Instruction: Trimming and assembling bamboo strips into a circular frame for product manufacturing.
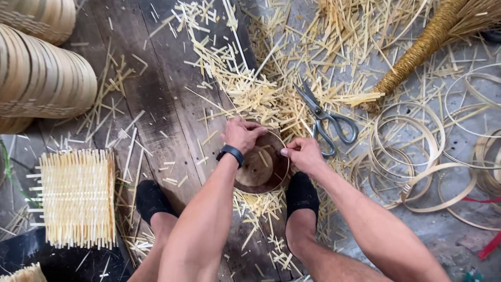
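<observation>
We crouch over a plank floor (156,104) strewn with bamboo offcuts (245,83). Finished baskets (42,78) lie stacked at its upper left edge, a woven mat (78,198) at the left, loose hoops (412,156) at the right, so we judge much work done and this piece still early. The round wooden mould (261,167) sits mid-floor between our feet, holding only a few stray slivers. Scissors (326,117) lie just beyond. Our left hand (241,134) grasps the mould's top rim; our right hand (302,154) pinches a thin strip at its right edge.
</observation>
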